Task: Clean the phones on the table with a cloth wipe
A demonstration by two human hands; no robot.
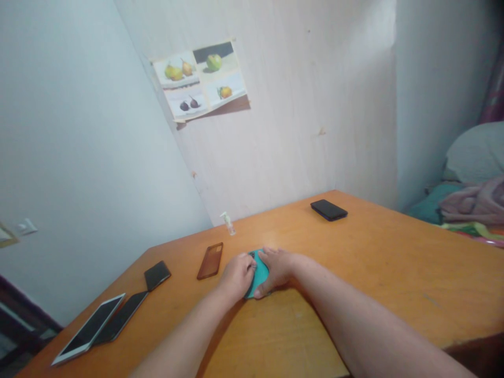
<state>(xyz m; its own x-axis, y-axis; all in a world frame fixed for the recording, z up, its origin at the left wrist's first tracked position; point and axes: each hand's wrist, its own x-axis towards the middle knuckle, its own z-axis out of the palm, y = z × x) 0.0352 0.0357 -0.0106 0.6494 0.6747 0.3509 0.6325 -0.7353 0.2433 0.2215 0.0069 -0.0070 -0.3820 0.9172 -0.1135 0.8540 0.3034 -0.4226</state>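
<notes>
A teal-backed smartphone [261,274] lies back up on the wooden table, its dark camera block at the far left corner. My right hand [279,269] grips it from the right side, with the thumb at the near end and the fingers at the far end. Curled fingers of my left hand [237,274] press on its left edge, beside the camera; their tips are partly hidden. Just left of my hands rests a brown phone case [210,261], with nothing in it.
A small pump bottle [228,224] stands near the back wall. At the back right lies a dark phone-like slab [329,209]. On the left are a black wallet-like item [157,275], a black phone [122,317] and a white tablet [90,329]. Bedding [474,202] lies beyond the table's right edge.
</notes>
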